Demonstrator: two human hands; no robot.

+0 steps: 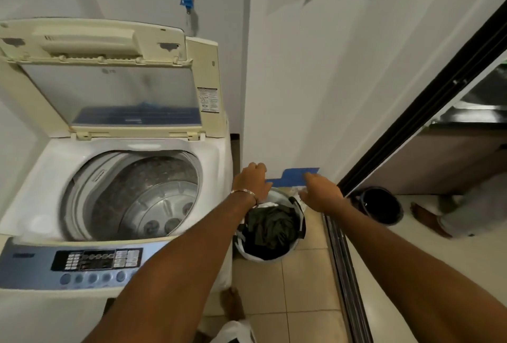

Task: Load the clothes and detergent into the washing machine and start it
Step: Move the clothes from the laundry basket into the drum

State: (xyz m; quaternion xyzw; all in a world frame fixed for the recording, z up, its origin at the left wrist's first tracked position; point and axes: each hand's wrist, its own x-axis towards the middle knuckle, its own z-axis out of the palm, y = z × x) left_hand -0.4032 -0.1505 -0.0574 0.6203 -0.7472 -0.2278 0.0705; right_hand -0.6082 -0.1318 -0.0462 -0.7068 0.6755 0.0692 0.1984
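Observation:
A cream top-loading washing machine point(41, 178) stands at the left with its lid point(109, 81) raised and the steel drum point(145, 200) showing no clothes. A round laundry basket point(295, 249) sits on the floor to its right, holding dark clothes point(270, 228) and some white fabric. My left hand point(252, 178) hovers over the basket's far left rim, fingers curled, holding nothing I can see. My right hand point(321, 191) reaches over the far right rim with fingers spread downward. No detergent is in view.
The blue control panel point(82, 263) runs along the machine's front. A white wall with blue tape point(299, 173) stands behind the basket. A sliding-door track point(345, 274) runs along the right, with a dark bucket point(381, 205) and another person's foot point(428, 219) beyond it.

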